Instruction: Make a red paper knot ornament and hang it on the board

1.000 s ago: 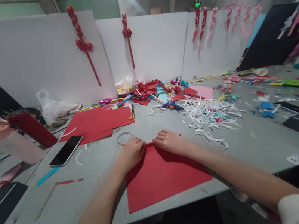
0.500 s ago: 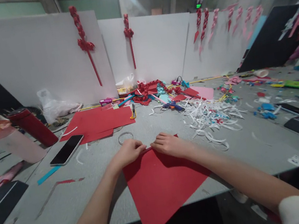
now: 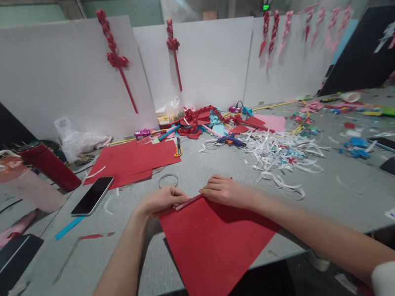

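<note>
A large red paper sheet (image 3: 214, 250) lies at an angle in front of me, its lower corner hanging past the table's near edge. Along its far edge runs a thin pale pinkish stick or rolled strip (image 3: 188, 203); I cannot tell which. My left hand (image 3: 166, 199) is closed at the far left of that edge, fingertips pinched by the strip. On the right, my right hand (image 3: 223, 192) has its fingers curled and pressed together over the far edge, covering part of it. A roll of clear tape or ring (image 3: 167, 180) lies just beyond my left hand.
Left of me are a phone (image 3: 92, 196), a pink bottle (image 3: 29, 187), a red flask (image 3: 50, 166) and more red sheets (image 3: 132, 161). White paper shreds (image 3: 282, 152) spread at right, with a blue glue gun (image 3: 232, 140) beside them. Red paper ornaments (image 3: 174, 54) hang on white boards behind.
My left hand has shifted slightly left along the sheet's far edge, and more of the pale strip now shows. My right hand stays nearly in place. The view has shifted a little.
</note>
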### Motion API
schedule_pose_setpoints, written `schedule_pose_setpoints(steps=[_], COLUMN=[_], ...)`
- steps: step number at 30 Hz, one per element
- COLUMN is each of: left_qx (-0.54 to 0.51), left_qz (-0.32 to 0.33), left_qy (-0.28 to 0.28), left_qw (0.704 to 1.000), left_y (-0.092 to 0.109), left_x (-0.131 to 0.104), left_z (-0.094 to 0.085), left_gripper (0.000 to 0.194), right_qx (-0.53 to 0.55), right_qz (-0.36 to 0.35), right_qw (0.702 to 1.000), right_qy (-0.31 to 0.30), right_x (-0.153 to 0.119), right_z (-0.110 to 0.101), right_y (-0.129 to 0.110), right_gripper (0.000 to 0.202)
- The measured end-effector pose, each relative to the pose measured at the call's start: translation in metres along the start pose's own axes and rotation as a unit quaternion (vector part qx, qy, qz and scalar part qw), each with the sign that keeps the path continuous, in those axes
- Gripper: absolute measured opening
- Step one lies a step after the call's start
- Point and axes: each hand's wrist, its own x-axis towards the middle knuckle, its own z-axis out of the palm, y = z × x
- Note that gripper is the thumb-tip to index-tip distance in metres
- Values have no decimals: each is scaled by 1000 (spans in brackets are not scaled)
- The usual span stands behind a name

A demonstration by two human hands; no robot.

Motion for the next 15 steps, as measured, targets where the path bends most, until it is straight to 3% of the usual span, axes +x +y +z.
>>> schedule_pose_setpoints(steps=[8, 15], left_qx=[-54, 25], left_qz=[-32, -9], left_qy=[-4, 22], left_qw=[998, 999], left_y=[-11, -17], left_x=[3, 7], left_z=[4, 4], left_gripper=[61, 56], right_qx=[-1, -1], right_qz=[13, 27], right_qw=[1000, 1000], right_qy=[16, 5], right_x=[-1, 0], right_z=[4, 5], right_y=[1, 2], right_gripper=[26, 23])
